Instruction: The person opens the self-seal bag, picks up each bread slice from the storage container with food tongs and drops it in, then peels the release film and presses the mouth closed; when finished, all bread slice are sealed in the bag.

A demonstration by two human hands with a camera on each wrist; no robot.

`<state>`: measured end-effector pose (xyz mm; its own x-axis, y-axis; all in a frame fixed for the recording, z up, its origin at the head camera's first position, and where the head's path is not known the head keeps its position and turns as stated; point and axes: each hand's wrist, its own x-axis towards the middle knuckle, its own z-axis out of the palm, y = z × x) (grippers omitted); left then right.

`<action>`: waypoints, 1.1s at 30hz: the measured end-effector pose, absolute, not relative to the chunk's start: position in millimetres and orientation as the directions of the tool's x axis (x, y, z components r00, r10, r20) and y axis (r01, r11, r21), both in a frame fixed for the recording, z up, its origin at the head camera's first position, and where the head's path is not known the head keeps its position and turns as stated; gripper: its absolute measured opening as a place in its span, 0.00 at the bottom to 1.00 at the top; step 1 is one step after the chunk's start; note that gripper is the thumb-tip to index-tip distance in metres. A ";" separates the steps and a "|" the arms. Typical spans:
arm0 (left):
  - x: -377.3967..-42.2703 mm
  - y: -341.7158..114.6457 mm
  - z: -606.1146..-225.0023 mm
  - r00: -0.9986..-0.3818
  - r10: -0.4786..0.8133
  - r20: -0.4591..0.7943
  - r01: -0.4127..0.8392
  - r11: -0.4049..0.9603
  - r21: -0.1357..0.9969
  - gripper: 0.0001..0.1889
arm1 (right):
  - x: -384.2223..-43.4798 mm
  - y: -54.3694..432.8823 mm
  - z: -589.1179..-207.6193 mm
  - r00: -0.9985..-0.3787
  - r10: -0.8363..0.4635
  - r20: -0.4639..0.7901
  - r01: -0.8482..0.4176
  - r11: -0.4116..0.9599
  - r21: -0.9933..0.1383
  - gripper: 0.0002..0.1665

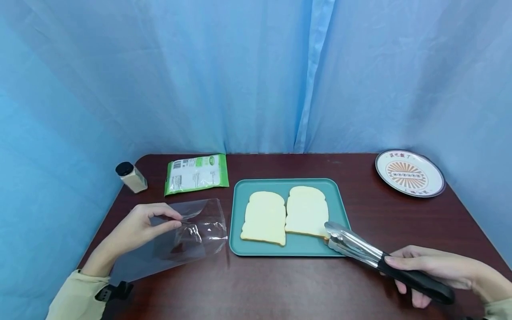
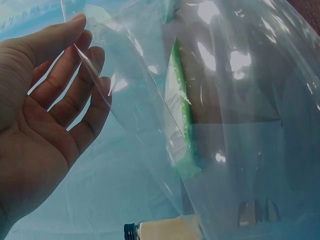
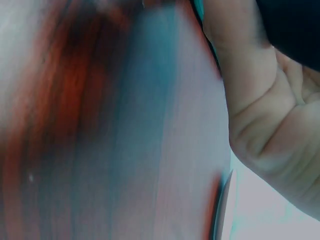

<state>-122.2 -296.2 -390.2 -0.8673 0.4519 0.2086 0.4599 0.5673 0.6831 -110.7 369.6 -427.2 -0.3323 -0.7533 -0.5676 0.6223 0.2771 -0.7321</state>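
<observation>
Between thumb and fingers, my left hand [image 1: 138,229] pinches the upper edge of a clear plastic bag [image 1: 200,233]; in the left wrist view the bag [image 2: 240,165] spreads out to the right of the fingers. My right hand [image 1: 436,271] grips the black handle of metal tongs [image 1: 356,244]. The tongs' tips meet the lower right corner of the right bread slice [image 1: 307,211]; whether they pinch it I cannot tell. Beside it lies another bread slice [image 1: 264,218], both flat on a teal tray [image 1: 284,251]. In the right wrist view only part of the hand [image 3: 275,110] shows, the tongs' metal end hidden.
A green and white packet [image 1: 197,174] lies behind the bag. At the back left stands a black-capped jar [image 1: 132,178], slightly tilted in view. A patterned plate [image 1: 410,173] sits at the back right. Blue curtains [image 1: 256,80] enclose the dark wooden table [image 1: 260,284].
</observation>
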 end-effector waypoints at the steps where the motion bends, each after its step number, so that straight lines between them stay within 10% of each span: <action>1: -122.4 -296.1 -390.0 -0.867 0.451 0.211 0.461 0.569 0.681 0.10 | -110.9 368.7 -427.4 -0.340 -0.749 -0.568 0.621 0.274 -0.734 0.29; 33: -123.4 -293.9 -391.7 -0.864 0.459 0.209 0.461 0.552 0.695 0.11 | -104.0 306.1 -440.4 -0.445 -0.720 -0.533 0.617 0.185 -0.765 0.29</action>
